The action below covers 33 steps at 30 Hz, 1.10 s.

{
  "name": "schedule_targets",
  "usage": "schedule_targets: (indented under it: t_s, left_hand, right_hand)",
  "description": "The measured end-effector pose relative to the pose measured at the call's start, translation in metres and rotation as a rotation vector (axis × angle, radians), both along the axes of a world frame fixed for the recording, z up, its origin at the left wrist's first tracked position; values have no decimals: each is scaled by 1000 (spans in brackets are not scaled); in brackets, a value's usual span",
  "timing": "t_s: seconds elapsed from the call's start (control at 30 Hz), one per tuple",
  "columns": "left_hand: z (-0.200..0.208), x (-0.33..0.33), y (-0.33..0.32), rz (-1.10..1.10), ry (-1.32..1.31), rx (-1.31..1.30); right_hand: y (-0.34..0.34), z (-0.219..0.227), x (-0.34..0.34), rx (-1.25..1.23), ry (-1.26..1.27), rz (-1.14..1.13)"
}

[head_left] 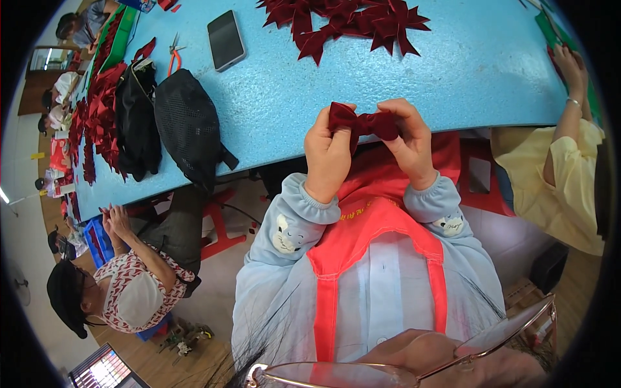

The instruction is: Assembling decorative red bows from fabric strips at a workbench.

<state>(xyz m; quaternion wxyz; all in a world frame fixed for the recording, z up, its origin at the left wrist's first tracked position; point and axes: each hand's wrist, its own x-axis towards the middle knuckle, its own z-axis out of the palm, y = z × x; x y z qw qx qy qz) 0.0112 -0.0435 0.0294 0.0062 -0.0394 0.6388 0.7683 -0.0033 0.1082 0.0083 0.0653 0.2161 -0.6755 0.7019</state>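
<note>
Between my two hands, just over the table's near edge, is a dark red velvet bow (366,123). My left hand (328,152) pinches its left loop, with the thumb in front. The right loop is gripped between the thumb and fingers of my right hand (411,142). A small knot shows at the bow's middle, and part of a tail hangs beside my left thumb. Fingers partly cover both loops. A pile of similar red velvet bows (349,22) lies on the blue table (284,90) beyond my hands.
Left of me on the table are a phone (226,40), orange-handled pliers (174,55), a black mesh bag (187,123), a black pouch (137,116) and a heap of red ribbon pieces (103,110). A person sits at the left (136,284); another person's hand (570,71) works at the right.
</note>
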Motion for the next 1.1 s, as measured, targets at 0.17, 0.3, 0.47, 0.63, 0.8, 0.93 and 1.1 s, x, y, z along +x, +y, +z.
schedule_targets:
  t_s: [0.17,0.3,0.47,0.63,0.8,0.93,1.1]
  left_hand:
    - [0,0,3,-12,16,58]
    - [-3,0,9,20,76,-17]
    - [-5,1,16,100,195,-130]
    - [-13,3,16,114,71,28]
    - [-20,2,15,147,309,-248]
    - [-19,3,15,180,399,-304]
    - [-17,6,16,192,482,-314]
  right_hand:
    - [-2,-2,2,34,120,-79]
    - [-6,-1,8,-111,-46,-107]
    - [-11,-10,3,-115,13,-179]
    - [-8,-7,-1,-52,130,-133]
    - [-13,-6,-1,-262,-38,-90]
    - [-14,-7,-4,-219,76,-63]
    - [-22,-2,-3,-87,134,-147]
